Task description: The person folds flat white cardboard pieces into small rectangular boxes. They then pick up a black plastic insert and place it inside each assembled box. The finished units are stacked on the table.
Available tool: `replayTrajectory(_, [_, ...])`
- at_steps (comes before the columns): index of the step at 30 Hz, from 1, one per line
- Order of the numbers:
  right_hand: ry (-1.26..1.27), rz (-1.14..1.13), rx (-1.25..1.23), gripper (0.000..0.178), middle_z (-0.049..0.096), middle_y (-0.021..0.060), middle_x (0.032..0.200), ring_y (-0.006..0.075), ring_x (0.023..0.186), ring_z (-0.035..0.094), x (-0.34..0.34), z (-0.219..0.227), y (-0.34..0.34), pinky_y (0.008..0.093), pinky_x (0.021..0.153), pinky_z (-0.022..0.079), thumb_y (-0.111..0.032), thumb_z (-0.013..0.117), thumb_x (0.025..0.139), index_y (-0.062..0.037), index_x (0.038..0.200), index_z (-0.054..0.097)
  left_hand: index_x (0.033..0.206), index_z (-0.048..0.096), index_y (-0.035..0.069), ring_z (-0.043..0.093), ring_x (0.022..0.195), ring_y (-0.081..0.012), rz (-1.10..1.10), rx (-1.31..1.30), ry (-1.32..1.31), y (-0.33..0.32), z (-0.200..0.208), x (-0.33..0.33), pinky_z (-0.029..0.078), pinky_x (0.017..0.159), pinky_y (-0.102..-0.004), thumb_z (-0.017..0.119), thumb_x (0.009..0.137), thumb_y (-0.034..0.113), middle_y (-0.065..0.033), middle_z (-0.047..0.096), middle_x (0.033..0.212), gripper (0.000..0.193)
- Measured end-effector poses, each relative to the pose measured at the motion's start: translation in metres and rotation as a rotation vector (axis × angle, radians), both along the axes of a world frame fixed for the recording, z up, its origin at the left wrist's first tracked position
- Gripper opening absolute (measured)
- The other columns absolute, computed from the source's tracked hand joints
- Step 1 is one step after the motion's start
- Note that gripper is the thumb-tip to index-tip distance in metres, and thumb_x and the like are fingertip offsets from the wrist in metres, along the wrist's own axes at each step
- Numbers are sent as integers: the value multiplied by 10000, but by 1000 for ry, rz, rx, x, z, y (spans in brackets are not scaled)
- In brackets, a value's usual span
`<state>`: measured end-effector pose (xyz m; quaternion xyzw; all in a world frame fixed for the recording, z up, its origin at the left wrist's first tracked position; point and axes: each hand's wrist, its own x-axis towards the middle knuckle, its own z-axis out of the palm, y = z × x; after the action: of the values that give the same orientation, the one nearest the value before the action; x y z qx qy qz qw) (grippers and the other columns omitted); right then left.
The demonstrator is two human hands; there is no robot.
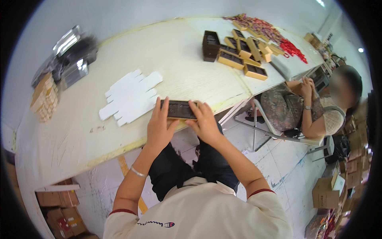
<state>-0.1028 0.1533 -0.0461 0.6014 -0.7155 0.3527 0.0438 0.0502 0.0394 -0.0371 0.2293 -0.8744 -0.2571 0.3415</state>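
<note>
Between my two hands, at the table's front edge, is a small gold box with a black compartmented tray [179, 110] inside it. My left hand [160, 125] grips the box's left end, fingers over the top and thumb along the near side. At the right end my right hand [203, 122] holds it the same way, fingertips on the black tray. Just left of the box lies a stack of flat white cut-out cards [131, 95] with tabbed edges.
Gold boxes with black trays [230, 59] are heaped at the back right, beside stacked black trays [211, 46]. Red ribbon pieces [292, 49] lie beyond. Clear plastic packs [73, 71] and a bundle of gold pieces [44, 97] sit far left. A person [318, 101] sits at right, hands clasped.
</note>
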Motion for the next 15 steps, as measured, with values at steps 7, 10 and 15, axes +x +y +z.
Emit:
replayTrajectory(7, [97,-108,-143,672,553,224,1157,396,1133,492,-75,44,41,470,1010,362,-312,735,771,1,1313,491,1280,521,31,412,1289,-364,212,-152,-59,-16,13,39,296,1093,-436,738,768,225,-179,462,1377,589])
replayTrajectory(10, [284,-320,-260,630,582,202,1049,371,956,543,-165,85,21,446,855,420,-321,727,791,-6,1290,507,1226,560,13,460,1232,-366,381,-156,-219,-28,22,46,339,1056,-438,732,769,198,-182,515,1317,522])
replayTrajectory(15, [393,-604,-116,635,489,262,1248,392,1110,505,-274,108,-30,489,943,380,-390,677,821,-50,1318,475,1122,611,-34,589,1046,-358,368,-38,-296,-48,26,46,479,903,-387,677,801,96,-207,627,1131,352])
